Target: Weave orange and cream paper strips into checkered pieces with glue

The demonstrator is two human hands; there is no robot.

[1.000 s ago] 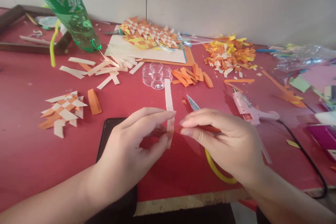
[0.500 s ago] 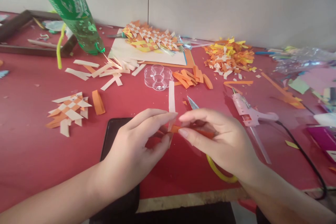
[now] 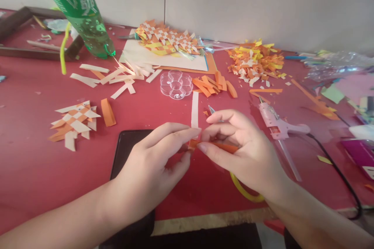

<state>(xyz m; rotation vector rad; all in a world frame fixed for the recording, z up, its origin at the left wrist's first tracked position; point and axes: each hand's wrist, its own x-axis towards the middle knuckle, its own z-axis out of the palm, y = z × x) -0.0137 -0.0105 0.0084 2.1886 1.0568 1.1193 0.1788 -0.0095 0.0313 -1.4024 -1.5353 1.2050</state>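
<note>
On the red desk (image 3: 35, 171), centre frame, the left hand (image 3: 149, 163) pinches a white strip (image 3: 194, 111) pointing toward the top; the right hand (image 3: 245, 155) pinches an orange strip (image 3: 226, 148) crossing it. Both grips are narrow, fingertips meeting; this crossing likely needs a steady hold while the orange is seated

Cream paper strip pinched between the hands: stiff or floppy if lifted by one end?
Probably light and fairly stiff at this length: the cream strip juts straight past the left hand pinching it. Likely creases easily: an orange piece nearby lies folded. Flat, so a push should slide it, not roll it.
</note>
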